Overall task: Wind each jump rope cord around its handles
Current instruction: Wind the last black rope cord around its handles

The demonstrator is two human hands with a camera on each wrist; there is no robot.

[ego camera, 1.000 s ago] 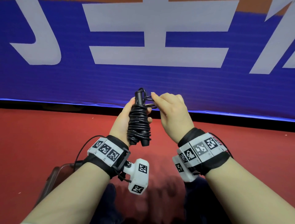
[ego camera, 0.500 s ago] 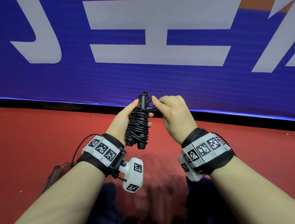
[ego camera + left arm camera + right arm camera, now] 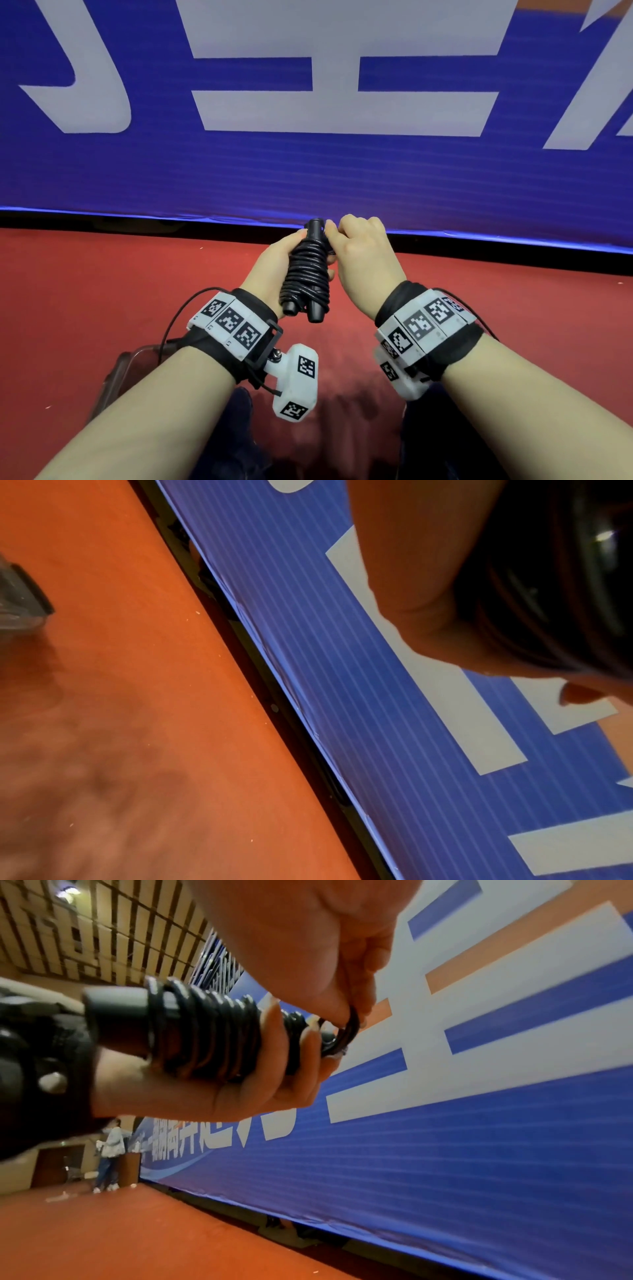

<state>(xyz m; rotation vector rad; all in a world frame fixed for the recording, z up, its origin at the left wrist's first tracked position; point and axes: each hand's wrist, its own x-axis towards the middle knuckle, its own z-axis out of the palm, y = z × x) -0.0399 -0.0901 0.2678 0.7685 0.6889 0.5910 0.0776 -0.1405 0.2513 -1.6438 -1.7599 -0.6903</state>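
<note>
- Black cord (image 3: 306,270) lies coiled tight round the two handles (image 3: 315,310), a bundle standing almost upright in the left hand (image 3: 274,263), its long axis running from the wrist up to the fingertips.
- The left hand's fingers curl round the bundle's middle, thumb on the near side.
- The last loop (image 3: 349,1028) of cord sticks out just past the bundle's top end, beside the right hand (image 3: 363,253), which is the nearer one to it.
- The right hand's thumb and forefinger close in a pinch on that loop (other fingers folded in).
- Judged from this, only the tuck of the end remains.
</note>
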